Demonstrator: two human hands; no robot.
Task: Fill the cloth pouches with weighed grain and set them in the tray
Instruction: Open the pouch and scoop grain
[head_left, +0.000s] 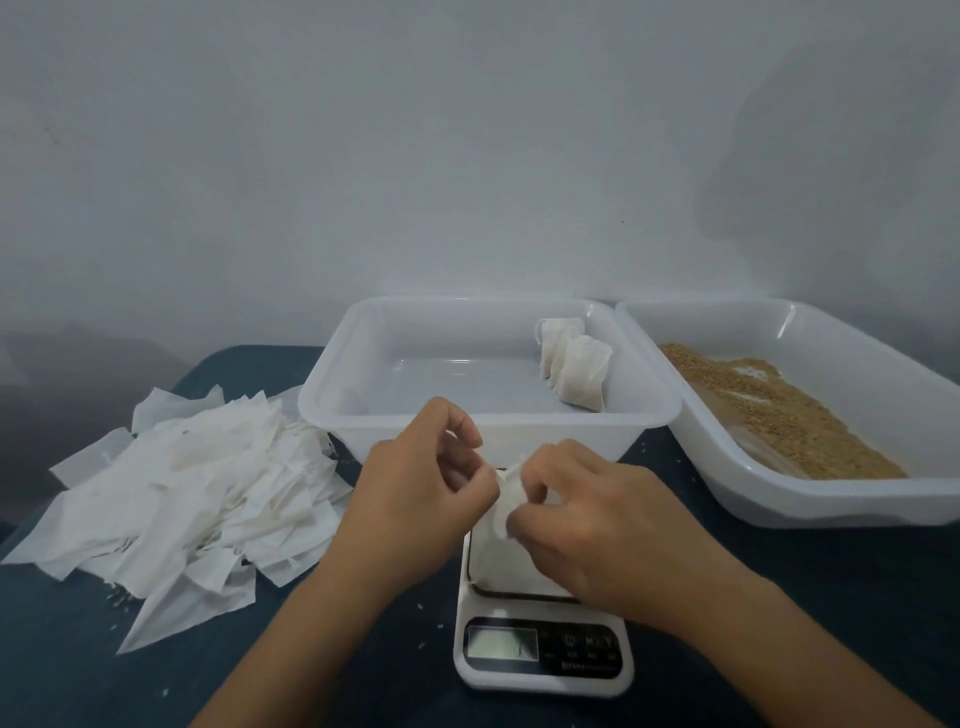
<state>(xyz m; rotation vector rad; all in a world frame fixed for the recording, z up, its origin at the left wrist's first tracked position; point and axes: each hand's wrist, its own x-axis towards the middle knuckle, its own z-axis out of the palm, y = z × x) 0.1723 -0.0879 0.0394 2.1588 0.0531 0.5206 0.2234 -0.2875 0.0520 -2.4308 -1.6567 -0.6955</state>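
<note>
Pouch (497, 551) material, pale and soft, is seen standing on the platform of a small white scale (543, 670), but most of it is covered by the two hands, so its fill level cannot be told. Its gathered top is pinched between the curled fingers of the right hand (582, 525), while the left hand (415, 499) is held just beside it with thumb and fingers drawn together; a thin string seems to be pinched there, though this is too small to be made out with certainty. The display of the scale is lit, yet no figure can be read. Behind the hands, a clear plastic tray (363, 332) is set on the dark blue tabletop (831, 597), and filled pouches (574, 364), cream-coloured and plump with tied necks, are leaned against its right wall; their exact number is hard to judge because they overlap. To the right, a second tray (779, 504) is cut off by the frame edge, and brown grain (779, 410) is spread across its floor. At the left, a loose heap of flat empty pouches (197, 493) is piled on the tabletop, and stray grains are scattered near it.
</note>
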